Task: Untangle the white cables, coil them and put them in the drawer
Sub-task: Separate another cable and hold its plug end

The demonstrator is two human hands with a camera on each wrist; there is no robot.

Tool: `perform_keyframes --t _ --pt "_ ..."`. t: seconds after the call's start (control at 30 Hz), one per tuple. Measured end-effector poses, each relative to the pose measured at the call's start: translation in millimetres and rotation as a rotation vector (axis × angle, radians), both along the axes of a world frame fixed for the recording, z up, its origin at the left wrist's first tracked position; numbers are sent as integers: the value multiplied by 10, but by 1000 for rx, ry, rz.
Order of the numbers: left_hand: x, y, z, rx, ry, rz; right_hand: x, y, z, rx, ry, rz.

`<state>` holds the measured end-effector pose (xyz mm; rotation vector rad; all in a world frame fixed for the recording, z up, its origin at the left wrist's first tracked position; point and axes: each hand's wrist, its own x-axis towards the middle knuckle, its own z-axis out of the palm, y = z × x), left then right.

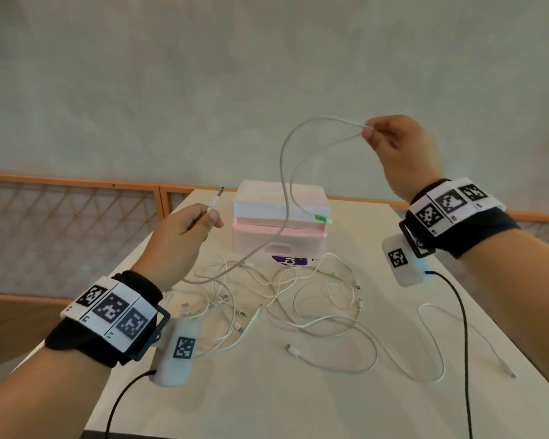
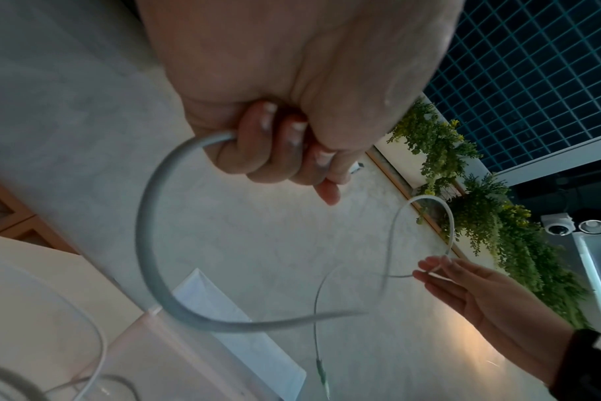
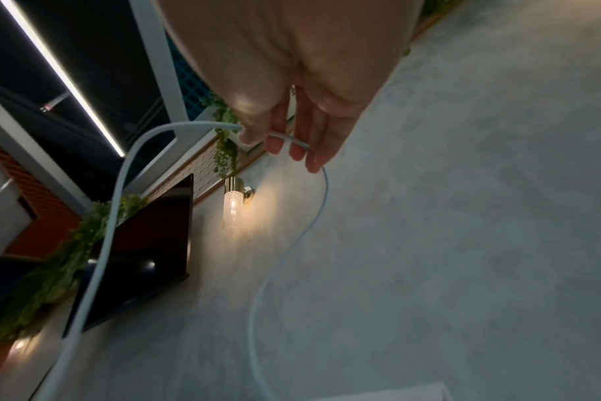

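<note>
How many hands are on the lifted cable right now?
2. The left hand grips the lifted cable near its plug end; the right hand, raised higher, pinches a loop of it. No finger touches the tangle on the table.

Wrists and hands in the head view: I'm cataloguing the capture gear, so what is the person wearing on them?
Both arms are bare, without sleeves. The left hand and right hand wear no gloves. Each wrist carries a black fabric wristband under a white strip of three square black-and-white markers. A rounded white camera pod with its own marker hangs below each wrist, trailing a thin black cable.
</note>
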<state>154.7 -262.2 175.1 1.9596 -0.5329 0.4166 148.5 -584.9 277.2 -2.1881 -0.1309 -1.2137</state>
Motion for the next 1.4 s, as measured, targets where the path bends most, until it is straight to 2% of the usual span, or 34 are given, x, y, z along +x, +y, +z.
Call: perform_keyframes --t 0.13,0.3,0.4,0.5,0.57,0.7,0.73,0.77,0.83,0.93,1.0,1.13,1.27,1.4 --pt "-12 30 -10 4 -7 19 -28 -81 -58 -249 -59 -49" --pt "9 117 11 -30 -15 52 -39 -468 -507 -378 217 -216" --pt "58 266 -33 -73 35 23 -97 -700 -875 -495 464 -376" --pt "75 354 -80 -142 122 -25 -152 -753 -1204 -608 826 -293" --pt "54 341 -103 -147 146 -28 -168 -695 -1343 -640 1000 -268" --pt "43 269 -153 -107 157 -32 -145 -502 -1432 -626 1409 -238" --pt "47 256 -161 -98 157 -33 -148 -438 -1395 -655 1456 -233" --pt "52 246 -171 -92 158 -33 -126 -399 -1348 -701 1438 -246" --pt "58 230 -188 -79 160 -31 -75 -297 -1236 -779 1265 -271" --pt "61 204 -207 -48 170 -37 98 -85 -1128 -737 1058 -200" --pt "59 173 -209 -31 164 -43 288 114 -1150 -676 1003 -130" --pt "65 125 -229 -42 161 -40 725 503 -1448 -660 1047 -30" --pt "110 117 -263 -64 159 -39 1082 698 -1777 -765 1115 -48" --pt "180 130 -316 -66 175 -47 1257 772 -1904 -798 1155 -68"
